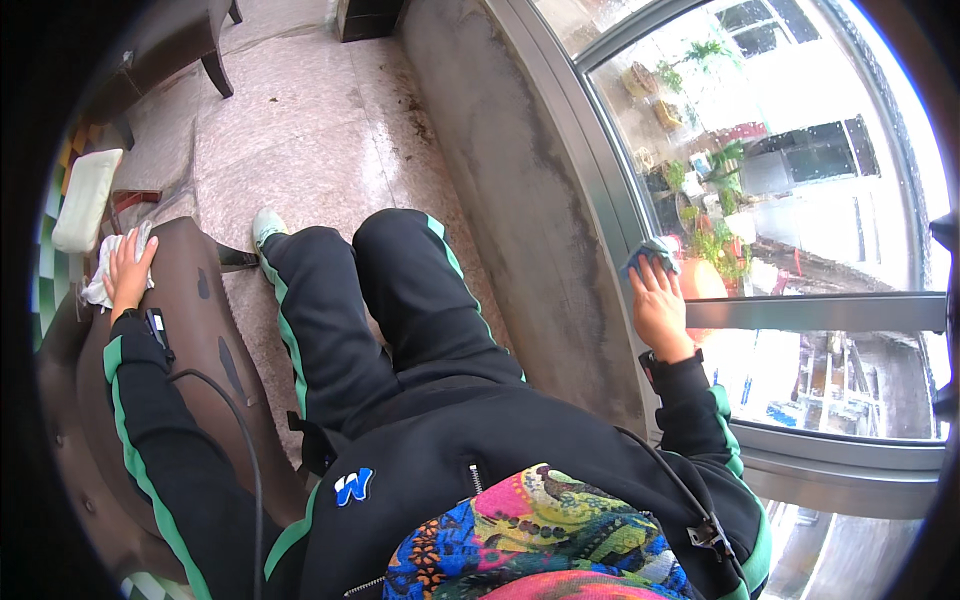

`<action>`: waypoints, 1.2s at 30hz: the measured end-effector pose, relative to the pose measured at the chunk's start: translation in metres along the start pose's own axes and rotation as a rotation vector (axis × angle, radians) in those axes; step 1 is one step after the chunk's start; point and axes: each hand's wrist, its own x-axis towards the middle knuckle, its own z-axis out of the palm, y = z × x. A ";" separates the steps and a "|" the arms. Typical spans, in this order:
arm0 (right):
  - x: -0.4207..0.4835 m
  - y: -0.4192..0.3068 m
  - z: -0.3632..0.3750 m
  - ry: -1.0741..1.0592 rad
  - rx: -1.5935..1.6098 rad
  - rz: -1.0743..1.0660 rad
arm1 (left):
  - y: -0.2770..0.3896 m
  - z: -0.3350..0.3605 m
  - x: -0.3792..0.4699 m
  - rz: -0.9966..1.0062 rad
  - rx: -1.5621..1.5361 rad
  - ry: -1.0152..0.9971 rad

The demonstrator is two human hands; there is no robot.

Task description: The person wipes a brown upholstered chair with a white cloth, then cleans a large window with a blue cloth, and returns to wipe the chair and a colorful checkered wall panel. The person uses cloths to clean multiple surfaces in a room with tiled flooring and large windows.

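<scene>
At the right, my right hand (658, 315) presses a folded blue-grey cloth (651, 253) against the lower corner of a window pane, beside the metal window frame (621, 202). My left hand (132, 268) rests far to the left on a crumpled white cloth (99, 279). That cloth lies at the end of a brown leather-like sofa seat (187, 300), whose covering has dark worn patches. Part of each cloth is hidden under the fingers.
A grey concrete sill wall (517, 172) runs along the window. Another brown seat (161, 49) stands at the upper left. Near my left hand is a pale cushioned piece (88, 199). Potted plants (712, 240) show through the glass. Cables run along both my sleeves.
</scene>
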 end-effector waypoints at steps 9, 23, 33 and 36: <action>-0.043 0.006 -0.012 -0.042 -0.027 -0.010 | 0.005 -0.007 -0.005 -0.003 0.005 -0.008; -0.020 0.007 -0.014 0.126 0.113 0.063 | 0.022 -0.039 -0.034 -0.006 -0.134 -0.032; -0.029 0.066 -0.114 0.366 0.035 0.181 | 0.013 -0.019 -0.011 -0.034 -0.055 -0.061; -0.037 0.065 -0.118 0.362 -0.054 0.153 | 0.012 -0.018 -0.012 -0.013 -0.121 -0.040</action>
